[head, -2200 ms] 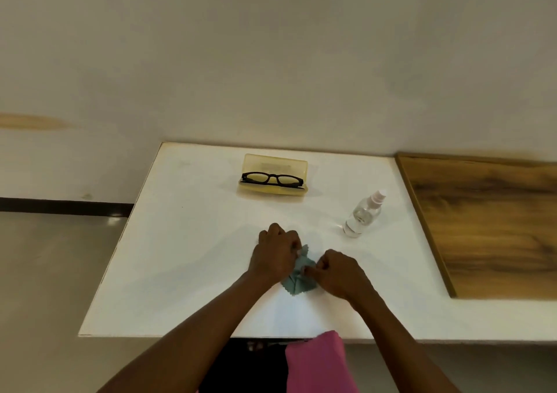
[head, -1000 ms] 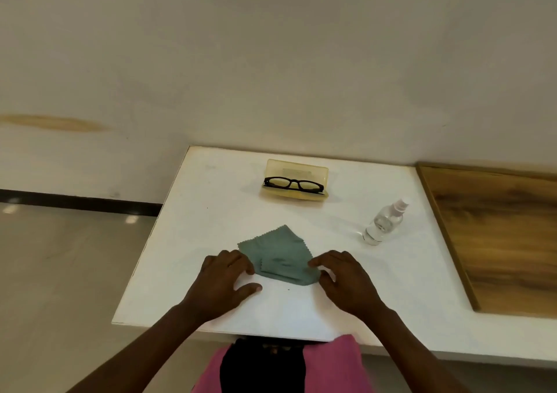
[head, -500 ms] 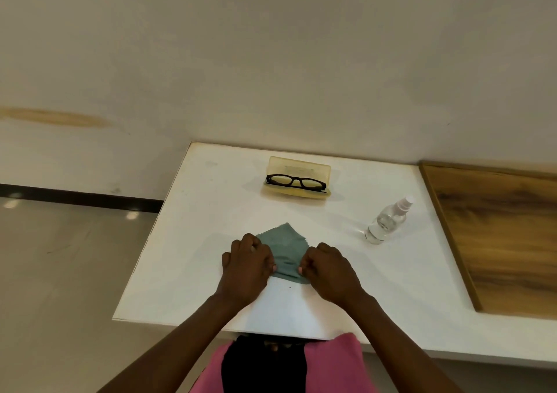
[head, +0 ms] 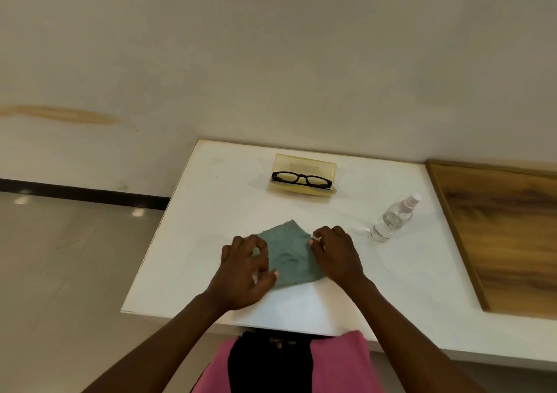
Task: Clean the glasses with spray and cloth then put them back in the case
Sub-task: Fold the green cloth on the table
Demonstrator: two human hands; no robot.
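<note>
Head view: the grey-green cloth is pinched flat on the white table at its sides by the left hand and right hand. The glasses lie in the open yellow case beyond, untouched. The spray bottle nearby could be toppled by a careless reach.

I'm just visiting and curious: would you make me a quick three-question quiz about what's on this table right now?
1. True or false: the glasses lie in the open yellow case.
2. Which thing do both hands touch? A) spray bottle B) green cloth C) case
3. Fill in: the spray bottle stands to the ____ of the cloth, as the person sees it.

Key: 1 true; 2 B, with the left hand and right hand at its two sides; 3 right.
</note>
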